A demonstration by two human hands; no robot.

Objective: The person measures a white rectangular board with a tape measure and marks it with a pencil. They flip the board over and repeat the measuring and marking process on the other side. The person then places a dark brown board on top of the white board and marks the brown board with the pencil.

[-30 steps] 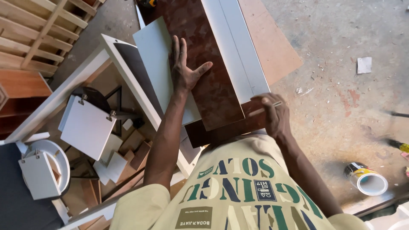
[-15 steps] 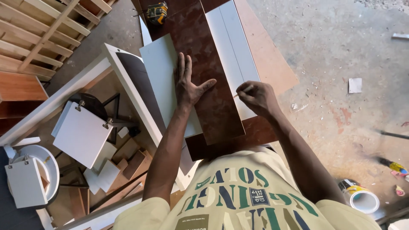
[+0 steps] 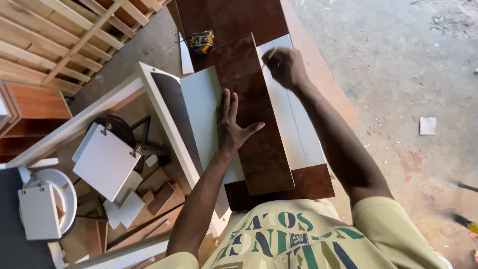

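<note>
While the left hand (image 3: pixel 230 130) presses flat, fingers spread, on the long dark brown laminate board (image 3: pixel 254 114) lying over the white panel (image 3: pixel 294 124), the right hand (image 3: pixel 283 66) pinches a thin pencil (image 3: pixel 266 56) against that panel's far end.

Dark brown board (image 3: pixel 254 119), flat, overlapping white panel (image 3: pixel 294 129)

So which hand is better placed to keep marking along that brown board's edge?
Probably the right hand: it holds a pencil at the brown board edge, while the left hand lies flat on the board.
</note>
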